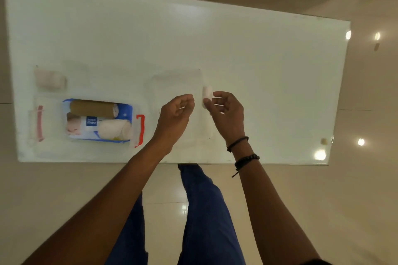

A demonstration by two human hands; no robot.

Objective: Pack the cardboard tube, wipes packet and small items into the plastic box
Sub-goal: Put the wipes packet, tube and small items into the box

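A clear plastic box [141,129] with red clasps sits at the table's left front. Inside it lie a brown cardboard tube [92,108], a blue and white wipes packet [91,121] and a cream bandage roll [115,130]. My right hand [226,112] pinches a small white roll [207,94] between thumb and fingers, above the table's middle. My left hand [175,114] hovers just left of it, fingers curled, holding nothing that I can see. Another pale roll [50,79] rests on the table behind the box.
A faint clear lid or tray [178,79] lies on the white table [258,60] behind my hands. The table's front edge runs just below my wrists. My legs in blue trousers stand on the glossy tiled floor beneath.
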